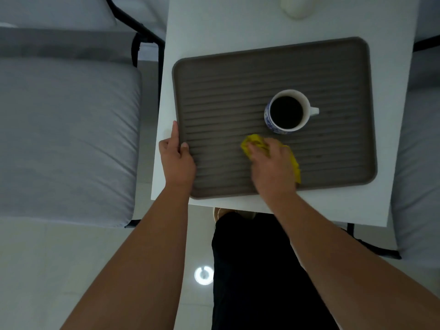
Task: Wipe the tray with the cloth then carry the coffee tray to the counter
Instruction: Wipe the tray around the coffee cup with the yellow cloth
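Two hands on tray [238,75]: left hand [176,154] pinches its left rim; right hand [273,166] presses cloth [253,140] just below cup [287,111].

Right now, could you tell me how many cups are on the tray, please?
1. The cup stands right of centre on the tray, just beyond the cloth under the right hand. Nothing looks hidden.

A big grey-brown tray [238,75] with ridges lies flat on the white table [214,25]. A white and blue cup [287,111] full of dark coffee stands on it. A crumpled yellow cloth [256,141] lies just below the cup.
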A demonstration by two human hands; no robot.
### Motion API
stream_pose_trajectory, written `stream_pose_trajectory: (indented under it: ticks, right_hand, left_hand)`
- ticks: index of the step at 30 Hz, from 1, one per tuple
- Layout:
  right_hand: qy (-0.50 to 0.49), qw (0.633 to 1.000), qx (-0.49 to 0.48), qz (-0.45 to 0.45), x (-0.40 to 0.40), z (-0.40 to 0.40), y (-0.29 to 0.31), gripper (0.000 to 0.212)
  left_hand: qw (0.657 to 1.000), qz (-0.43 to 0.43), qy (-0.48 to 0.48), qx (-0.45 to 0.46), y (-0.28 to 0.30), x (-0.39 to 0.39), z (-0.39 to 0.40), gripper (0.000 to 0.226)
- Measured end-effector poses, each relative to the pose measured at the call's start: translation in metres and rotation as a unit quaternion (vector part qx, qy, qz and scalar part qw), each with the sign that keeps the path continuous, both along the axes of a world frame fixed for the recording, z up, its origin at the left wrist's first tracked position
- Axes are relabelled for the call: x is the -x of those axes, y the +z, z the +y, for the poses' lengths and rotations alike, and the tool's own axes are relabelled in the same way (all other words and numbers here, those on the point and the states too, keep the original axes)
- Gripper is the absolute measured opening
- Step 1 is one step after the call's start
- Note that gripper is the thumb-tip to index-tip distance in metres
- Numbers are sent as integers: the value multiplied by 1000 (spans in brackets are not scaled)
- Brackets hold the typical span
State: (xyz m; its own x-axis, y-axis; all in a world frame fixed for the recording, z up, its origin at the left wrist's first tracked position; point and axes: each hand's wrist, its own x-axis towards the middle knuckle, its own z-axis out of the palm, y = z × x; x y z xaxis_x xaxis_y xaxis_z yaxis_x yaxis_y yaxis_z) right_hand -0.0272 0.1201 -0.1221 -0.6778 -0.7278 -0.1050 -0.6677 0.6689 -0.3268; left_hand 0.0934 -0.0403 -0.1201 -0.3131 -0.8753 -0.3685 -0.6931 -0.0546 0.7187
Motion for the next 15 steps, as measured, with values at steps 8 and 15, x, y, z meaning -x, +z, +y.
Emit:
stream_pose_trajectory:
  ticks: [8,15]
  right_hand:
    - [-248,969,19,-4,87,97,-2,34]
    - [-281,959,20,-26,23,36,-1,37]
  left_hand:
    - [1000,-9,3,23,-4,1,4,55]
    - [999,-25,7,31,-1,4,5,54]
